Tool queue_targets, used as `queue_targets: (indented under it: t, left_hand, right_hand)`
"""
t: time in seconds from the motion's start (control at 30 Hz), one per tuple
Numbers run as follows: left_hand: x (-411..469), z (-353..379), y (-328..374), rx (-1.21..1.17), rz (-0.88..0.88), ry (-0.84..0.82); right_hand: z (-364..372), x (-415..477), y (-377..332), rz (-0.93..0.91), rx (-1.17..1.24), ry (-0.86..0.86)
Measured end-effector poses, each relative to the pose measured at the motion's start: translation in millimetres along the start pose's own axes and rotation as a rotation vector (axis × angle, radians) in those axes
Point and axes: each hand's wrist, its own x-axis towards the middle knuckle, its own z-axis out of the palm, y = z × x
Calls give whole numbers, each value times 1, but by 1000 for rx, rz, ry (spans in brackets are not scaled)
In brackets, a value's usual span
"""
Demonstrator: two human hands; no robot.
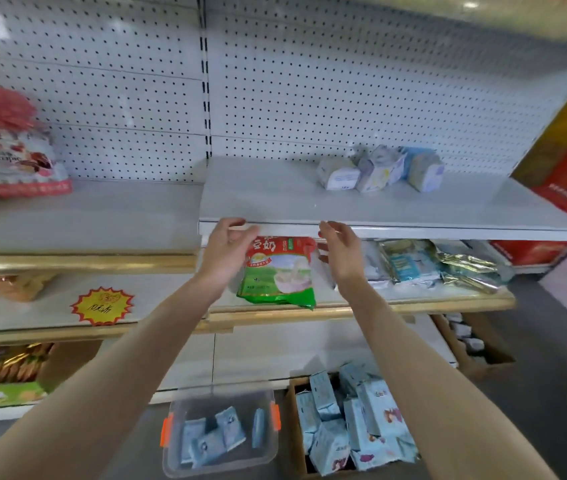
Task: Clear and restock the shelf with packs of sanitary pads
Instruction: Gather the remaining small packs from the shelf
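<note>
A few pale blue and white packs of sanitary pads [380,169] stand bunched at the back right of the white shelf [275,199]. Both my arms reach up toward that shelf's front edge. My left hand [228,245] and my right hand [339,249] hover just below the edge, fingers loosely spread, holding nothing. On the floor, a clear plastic bin [221,433] with orange latches holds several packs, and a cardboard box [351,424] to its right is full of more pad packs.
A red and green soy milk bag [280,271] lies on the lower shelf between my hands. Foil packets [448,265] lie to its right. A red snack bag [15,157] stands on the left shelf. Another open carton [472,341] sits on the floor at right.
</note>
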Motion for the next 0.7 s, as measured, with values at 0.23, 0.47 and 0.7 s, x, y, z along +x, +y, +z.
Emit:
queue_targets:
  t: [0.23,0.47,0.7]
  left_hand:
    - [28,94,56,-30,108,-104]
    - [66,212,79,-100,115,-98]
    - [115,299,88,-73,76,-26]
  right_hand:
    - [-85,49,-44,-101,45,114]
    - [-174,131,-59,-140,47,93]
    - [-228,223,-59,-124,22,6]
